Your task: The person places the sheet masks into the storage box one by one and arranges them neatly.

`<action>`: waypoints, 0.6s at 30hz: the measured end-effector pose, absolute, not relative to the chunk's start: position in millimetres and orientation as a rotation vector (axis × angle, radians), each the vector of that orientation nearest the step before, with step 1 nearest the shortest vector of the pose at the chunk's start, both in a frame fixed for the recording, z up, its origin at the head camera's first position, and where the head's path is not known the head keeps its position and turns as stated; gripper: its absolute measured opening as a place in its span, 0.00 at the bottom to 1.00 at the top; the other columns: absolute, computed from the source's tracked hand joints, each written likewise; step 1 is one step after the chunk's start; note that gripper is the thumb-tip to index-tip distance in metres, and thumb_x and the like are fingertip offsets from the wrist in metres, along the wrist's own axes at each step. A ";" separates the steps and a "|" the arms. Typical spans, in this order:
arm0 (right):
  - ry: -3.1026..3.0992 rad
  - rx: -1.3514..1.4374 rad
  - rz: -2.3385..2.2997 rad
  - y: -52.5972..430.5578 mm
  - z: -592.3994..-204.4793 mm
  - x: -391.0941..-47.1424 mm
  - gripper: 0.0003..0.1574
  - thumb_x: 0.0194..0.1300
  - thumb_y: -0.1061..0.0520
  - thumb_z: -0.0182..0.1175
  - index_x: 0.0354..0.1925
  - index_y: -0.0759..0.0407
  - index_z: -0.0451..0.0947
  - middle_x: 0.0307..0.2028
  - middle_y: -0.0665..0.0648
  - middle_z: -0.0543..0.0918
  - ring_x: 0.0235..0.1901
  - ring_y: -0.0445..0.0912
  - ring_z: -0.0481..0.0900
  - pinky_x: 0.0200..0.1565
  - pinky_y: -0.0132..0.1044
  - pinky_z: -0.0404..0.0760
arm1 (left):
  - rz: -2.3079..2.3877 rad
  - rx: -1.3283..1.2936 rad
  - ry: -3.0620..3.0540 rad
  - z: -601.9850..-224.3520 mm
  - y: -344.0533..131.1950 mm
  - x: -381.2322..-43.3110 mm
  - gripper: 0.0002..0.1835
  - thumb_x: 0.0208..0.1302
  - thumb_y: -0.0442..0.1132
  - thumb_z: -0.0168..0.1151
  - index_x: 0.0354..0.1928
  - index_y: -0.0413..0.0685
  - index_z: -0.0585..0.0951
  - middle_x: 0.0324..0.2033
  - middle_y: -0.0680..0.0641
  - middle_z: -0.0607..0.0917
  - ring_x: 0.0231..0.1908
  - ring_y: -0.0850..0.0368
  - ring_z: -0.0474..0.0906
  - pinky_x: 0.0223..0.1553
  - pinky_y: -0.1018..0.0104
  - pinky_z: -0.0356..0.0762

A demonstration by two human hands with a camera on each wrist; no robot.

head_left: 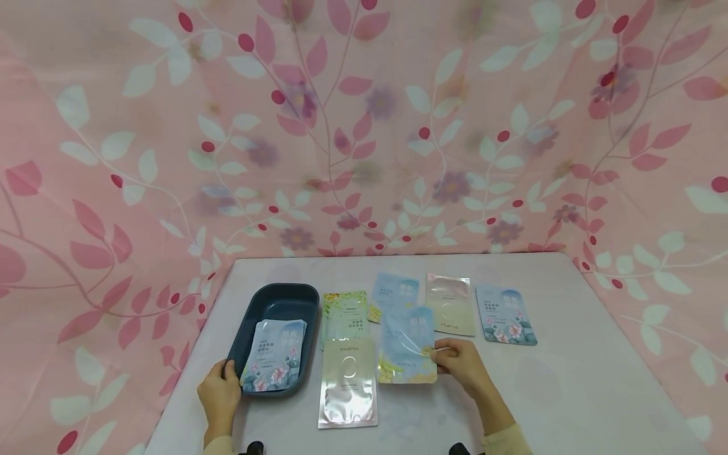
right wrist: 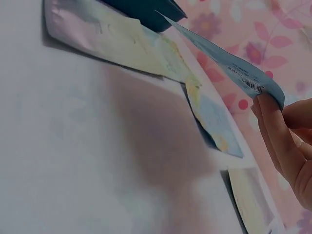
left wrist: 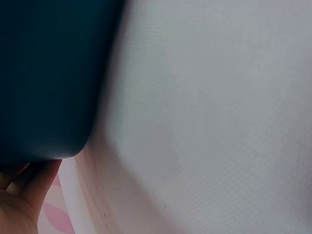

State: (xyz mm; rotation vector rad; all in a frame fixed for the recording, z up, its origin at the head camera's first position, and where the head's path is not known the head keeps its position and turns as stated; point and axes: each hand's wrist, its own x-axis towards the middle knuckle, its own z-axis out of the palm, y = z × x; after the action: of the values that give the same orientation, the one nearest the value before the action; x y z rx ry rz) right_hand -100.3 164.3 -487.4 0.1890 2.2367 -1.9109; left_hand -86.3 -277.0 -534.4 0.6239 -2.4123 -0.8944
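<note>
Sachet, light blue [head_left: 406,347], yellow along its base: one, raised clear of the tabletop, right of centre; printed text and a barcode on its underside, per the right wrist view.

Right hand [head_left: 462,363]: grip pinching that sachet by its right edge, thumb above, fingers beneath.

Tray [head_left: 292,301], dark blue, deep, round-cornered: one, standing at the left of the tabletop. Contents: a small stack of sachets [head_left: 275,354], the uppermost blue with pink blossoms, lying toward the near end; bare floor at the far end.

Left hand [head_left: 218,388]: grip holding the tray's near left corner.

Silvery-gold PMPM sachet [head_left: 348,385]: lying just right of the tray, its far end meeting a green floral sachet [head_left: 345,313].

Second light blue sachet [head_left: 396,289]: flat, beyond the raised one and partly hidden by it.

Second PMPM sachet [head_left: 449,300]: lettering inverted to the wearer.

Blue blossom sachet [head_left: 506,316]: rightmost, apart from the rest.

Tabletop [head_left: 569,392]: white covering, fine-textured in the left wrist view.

Backdrop [head_left: 364,208]: pink fabric with leaves, berries and blurred mauve flowers, enclosing the back and both sides.

Sleeves [head_left: 506,440]: pale yellow.
</note>
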 end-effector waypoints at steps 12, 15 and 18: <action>2.231 0.069 -1.946 144.4 -472.0 -118.2 0.18 0.59 0.71 0.57 0.47 0.82 0.71 0.34 0.70 0.83 0.29 0.49 0.84 0.32 0.38 0.83 | -0.896 0.633 -2.410 -534.3 -277.1 -86.8 0.14 0.66 0.30 0.52 0.44 0.21 0.76 0.41 0.22 0.78 0.45 0.23 0.74 0.48 0.37 0.68; 2.233 0.088 -1.946 141.8 -471.0 -121.9 0.17 0.58 0.71 0.58 0.46 0.81 0.72 0.33 0.69 0.84 0.28 0.48 0.84 0.33 0.39 0.83 | -0.901 0.637 -2.411 -534.6 -277.3 -87.1 0.14 0.66 0.30 0.52 0.44 0.21 0.76 0.42 0.22 0.78 0.45 0.23 0.73 0.49 0.37 0.68; 2.214 0.081 -1.954 139.6 -470.1 -125.4 0.17 0.59 0.71 0.58 0.46 0.82 0.72 0.33 0.68 0.84 0.28 0.47 0.83 0.33 0.41 0.83 | -0.898 0.627 -2.407 -534.5 -277.4 -87.3 0.14 0.66 0.30 0.52 0.44 0.21 0.76 0.41 0.22 0.78 0.45 0.23 0.73 0.49 0.37 0.68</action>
State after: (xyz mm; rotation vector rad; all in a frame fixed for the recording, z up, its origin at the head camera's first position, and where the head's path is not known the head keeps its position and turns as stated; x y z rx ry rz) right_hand -125.4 139.6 -470.1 0.0807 2.2144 -1.9545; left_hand -87.3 -277.4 -534.5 0.6274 -2.4067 -0.8979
